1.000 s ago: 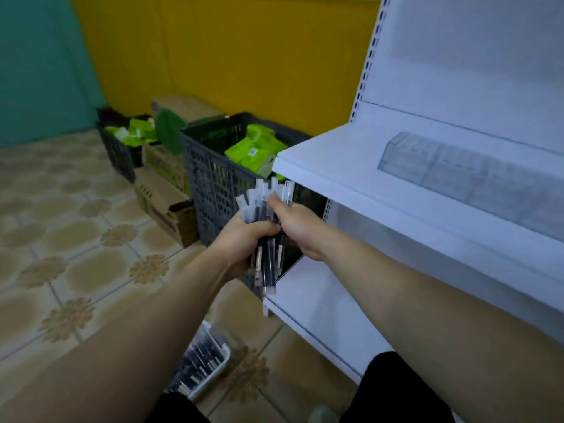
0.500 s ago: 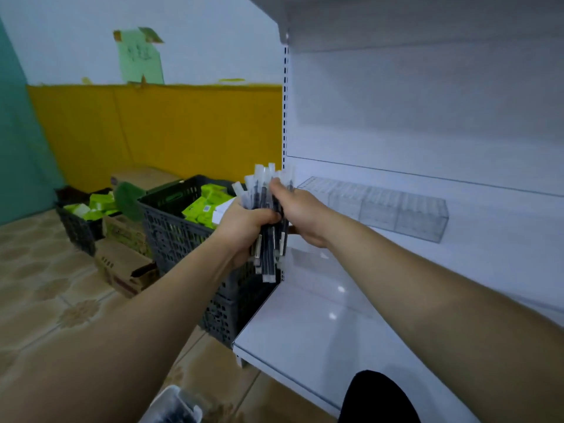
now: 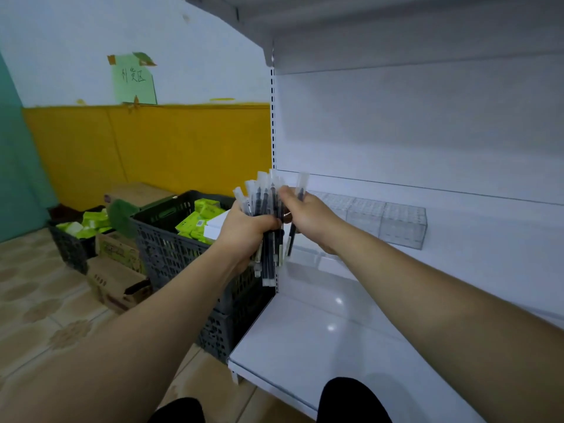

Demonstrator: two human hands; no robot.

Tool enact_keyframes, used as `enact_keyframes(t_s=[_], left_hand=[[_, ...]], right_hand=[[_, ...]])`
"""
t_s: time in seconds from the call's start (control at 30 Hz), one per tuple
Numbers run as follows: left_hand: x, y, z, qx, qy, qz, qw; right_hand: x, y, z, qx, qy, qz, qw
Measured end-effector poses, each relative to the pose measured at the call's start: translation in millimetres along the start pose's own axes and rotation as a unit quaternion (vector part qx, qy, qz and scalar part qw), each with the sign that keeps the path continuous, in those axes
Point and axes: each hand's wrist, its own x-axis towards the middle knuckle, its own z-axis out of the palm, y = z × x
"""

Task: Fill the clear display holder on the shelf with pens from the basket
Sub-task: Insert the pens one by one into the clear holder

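Observation:
My left hand (image 3: 244, 232) grips a bundle of black pens with clear caps (image 3: 265, 209), held upright at the shelf's left edge. My right hand (image 3: 311, 219) pinches a single pen (image 3: 300, 186) just right of the bundle, slightly apart from it. The clear display holder (image 3: 387, 219) is a long row of small compartments on the white middle shelf (image 3: 476, 257), behind and to the right of my right hand. Its compartments look empty. The pen basket is out of view.
A dark grey crate (image 3: 171, 254) with green packs stands on the floor left of the shelf unit. Cardboard boxes (image 3: 116, 282) and a second dark crate (image 3: 71, 242) lie further left. The lower shelf (image 3: 320, 346) juts toward my knees.
My view has risen from the floor and lower shelf to the middle shelf. Both hands lifted the bundle, and my right hand has drawn one pen a little to the right of it.

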Motion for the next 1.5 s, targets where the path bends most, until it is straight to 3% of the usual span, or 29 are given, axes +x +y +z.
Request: enact_keyframes(t_s=[0.3, 0.4, 0.53, 0.83, 1.17, 1.5], left_hand=[[47.3, -9.7, -10.1, 0.008, 0.022, -0.023, 0.999], [71.4, -17.1, -11.8, 0.006, 0.007, -0.03, 0.999], [101.7, -27.2, -10.1, 0.006, -0.004, -0.032, 0.999], [152.9, -40.1, -4.9, -0.007, -0.019, -0.015, 1.0], [188.4, -61.4, -3.6, 0.006, -0.032, -0.018, 0.999], [209.1, -71.0, -1.5, -0.008, -0.047, -0.02, 0.999]], right_hand=[[22.8, -5.7, -26.1, 0.036, 0.166, -0.004, 0.985], [42.7, -5.9, -33.3, 0.102, 0.208, 0.011, 0.973], [73.7, 0.8, -41.8, 0.185, 0.222, 0.036, 0.957], [134.1, 27.8, -57.1, 0.074, 0.25, -0.01, 0.965], [192.0, 48.2, -61.0, 0.006, 0.278, 0.004, 0.96], [211.7, 68.1, -52.9, -0.022, 0.24, 0.007, 0.97]])
